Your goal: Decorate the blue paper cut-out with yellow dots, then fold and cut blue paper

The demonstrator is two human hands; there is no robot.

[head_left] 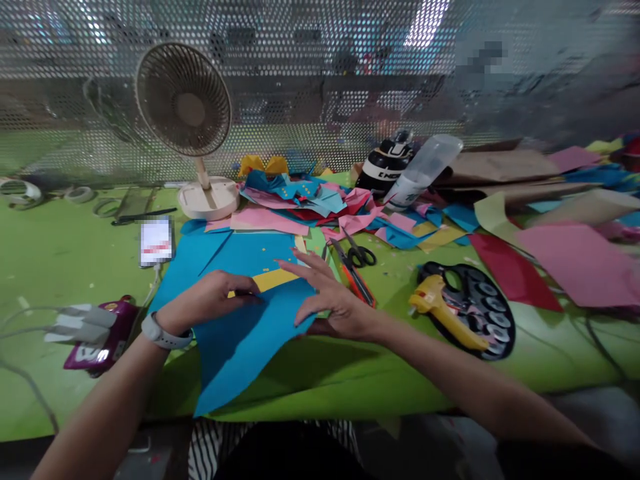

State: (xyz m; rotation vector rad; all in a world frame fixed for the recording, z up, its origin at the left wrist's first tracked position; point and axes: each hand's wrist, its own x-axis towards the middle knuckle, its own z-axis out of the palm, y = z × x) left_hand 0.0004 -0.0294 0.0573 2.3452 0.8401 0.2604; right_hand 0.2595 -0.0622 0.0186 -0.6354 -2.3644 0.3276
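Observation:
A sheet of blue paper is tilted up over the table's near edge, its lower corner hanging toward me. My left hand, with a white watch on the wrist, is closed on its upper edge, thumb over the blue face. Along that edge shows a strip of yellow paper. At the sheet's right end is my right hand, fingers spread and thumb touching the paper; its lower fingers are partly hidden. Behind the hands lies more blue paper. Black-handled scissors and an orange box cutter lie just beyond my right hand.
A fan stands at the back left, near a phone and a purple power strip. Paper scraps, a black bottle and a clear bottle line the back. At right, a yellow glue gun rests on a black tray.

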